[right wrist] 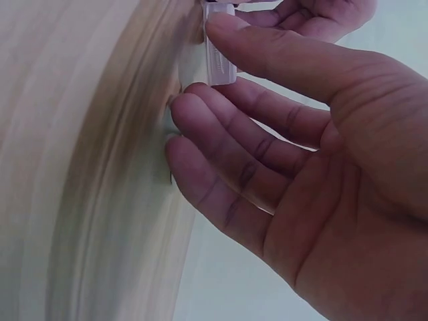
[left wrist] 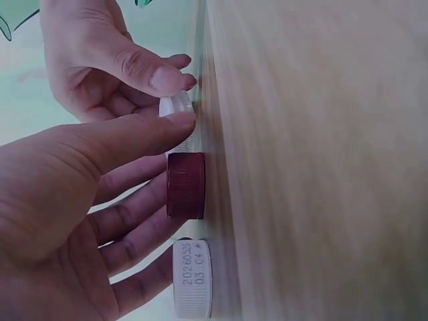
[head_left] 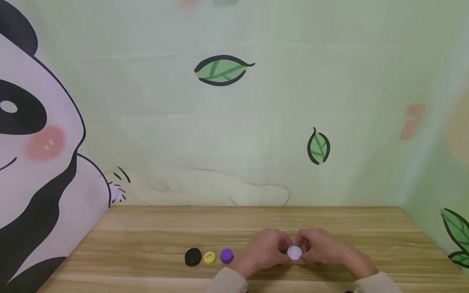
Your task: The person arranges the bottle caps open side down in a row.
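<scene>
Both hands meet at a white bottle cap (head_left: 294, 253) on the wooden table, right of the table's middle. My left hand (head_left: 266, 249) pinches its left side, with the thumb against the ribbed edge in the left wrist view. From the other side my right hand (head_left: 322, 246) pinches the same cap between thumb and fingers. Beside the left fingers, a dark red ribbed cap (left wrist: 186, 186) and a white cap (left wrist: 192, 277) with a printed date stand along the table. The left hand hides these two in the head view.
Left of the hands lie a purple cap (head_left: 226, 256), a small yellow cap (head_left: 209, 257) and a larger black cap (head_left: 193, 257), roughly in a row. Behind the wooden table (head_left: 146, 228) hangs a green cloth backdrop (head_left: 234, 134) with a printed panda and leaves.
</scene>
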The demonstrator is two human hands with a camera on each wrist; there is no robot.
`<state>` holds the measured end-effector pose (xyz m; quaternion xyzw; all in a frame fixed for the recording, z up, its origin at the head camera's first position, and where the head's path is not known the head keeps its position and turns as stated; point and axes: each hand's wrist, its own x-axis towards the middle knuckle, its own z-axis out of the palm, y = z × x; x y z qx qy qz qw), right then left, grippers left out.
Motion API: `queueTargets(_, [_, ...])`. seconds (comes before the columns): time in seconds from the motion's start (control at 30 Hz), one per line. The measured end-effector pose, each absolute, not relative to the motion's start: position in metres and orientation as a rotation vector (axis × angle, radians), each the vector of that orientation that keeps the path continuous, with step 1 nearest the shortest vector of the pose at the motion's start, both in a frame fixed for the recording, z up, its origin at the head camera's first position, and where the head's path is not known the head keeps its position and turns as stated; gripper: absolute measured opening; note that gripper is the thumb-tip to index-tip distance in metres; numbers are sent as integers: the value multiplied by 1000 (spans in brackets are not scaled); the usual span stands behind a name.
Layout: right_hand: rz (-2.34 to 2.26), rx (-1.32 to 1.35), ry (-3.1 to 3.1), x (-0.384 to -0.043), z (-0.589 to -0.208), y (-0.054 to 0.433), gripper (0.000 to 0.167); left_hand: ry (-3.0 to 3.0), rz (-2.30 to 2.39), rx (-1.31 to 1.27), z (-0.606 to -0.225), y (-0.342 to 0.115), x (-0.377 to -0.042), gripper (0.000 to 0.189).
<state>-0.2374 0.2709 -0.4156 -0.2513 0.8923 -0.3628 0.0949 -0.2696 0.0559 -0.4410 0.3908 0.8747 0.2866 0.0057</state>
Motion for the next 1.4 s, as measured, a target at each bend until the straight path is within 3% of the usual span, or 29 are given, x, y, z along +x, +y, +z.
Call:
queueTargets(1.03, [-1009,-670,2808,-242,-397,293,23,2800,874,1135,-433,71,-271,30])
queueTargets(1.4, [-969,-615,2909,-250,-408,310,35,2895,834,943,-436,102,-278,31])
